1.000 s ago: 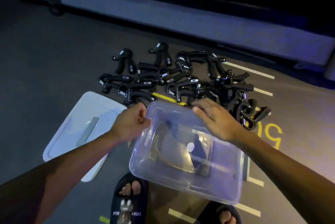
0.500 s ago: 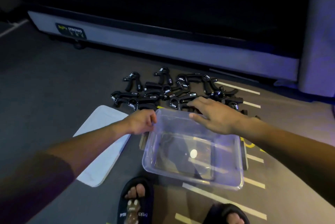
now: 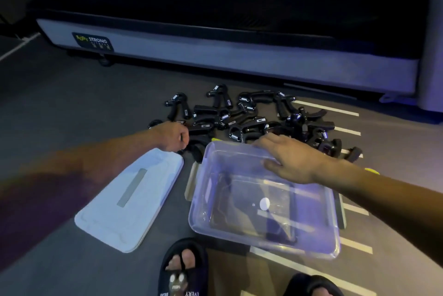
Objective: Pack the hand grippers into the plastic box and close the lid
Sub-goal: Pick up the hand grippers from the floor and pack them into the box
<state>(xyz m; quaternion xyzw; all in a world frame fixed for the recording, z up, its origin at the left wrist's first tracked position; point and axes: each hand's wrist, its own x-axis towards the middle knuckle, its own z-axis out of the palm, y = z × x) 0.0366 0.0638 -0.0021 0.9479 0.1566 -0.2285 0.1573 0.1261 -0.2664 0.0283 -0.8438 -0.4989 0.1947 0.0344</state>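
Note:
A clear plastic box stands open on the dark floor in front of me, and floor markings show through its bottom. Its white lid lies flat to the left of it. Several black hand grippers with steel springs lie in a loose pile just beyond the box. My left hand is curled into a fist over a hand gripper at the pile's left edge, with dark parts poking out beside the fingers. My right hand lies flat across the box's far rim, fingers stretched out, holding nothing.
A long grey and black machine base with a "STRONG" label runs across the back. White painted lines mark the floor at the right. My feet in black slippers stand just below the box and lid.
My left hand has left the box's left corner and gone forward to the pile's left edge, closing there. My right hand stays on the far rim. The camera has tilted up.

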